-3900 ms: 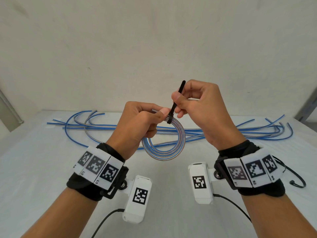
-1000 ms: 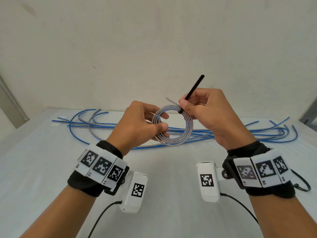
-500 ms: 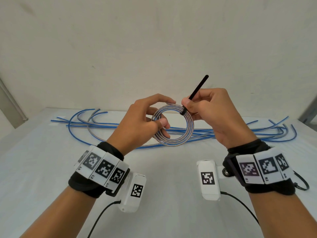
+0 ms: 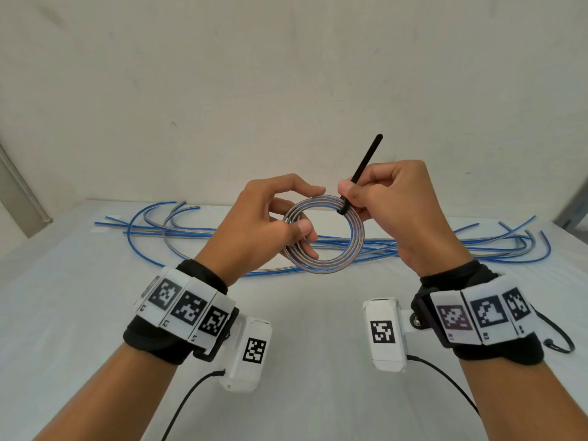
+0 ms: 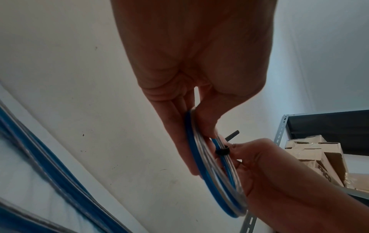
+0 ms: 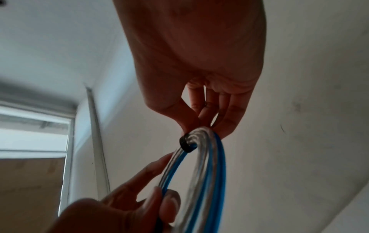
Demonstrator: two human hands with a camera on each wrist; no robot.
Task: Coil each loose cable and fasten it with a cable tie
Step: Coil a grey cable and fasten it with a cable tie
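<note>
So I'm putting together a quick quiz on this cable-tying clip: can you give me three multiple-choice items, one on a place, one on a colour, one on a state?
1. Where do the loose cables lie?
A. on the table, behind the hands
B. on the floor
C. in a box

2. What colour is the cable tie?
A. white
B. black
C. red

3. How is the coiled cable held?
A. flat on the table
B. hung from a hook
C. in the air, by both hands

Key: 1 A, they spread across the white table. 2 B, a black strip stands up from the right hand. 3 C, the left hand pinches one side while the right grips the tie at the top.
</note>
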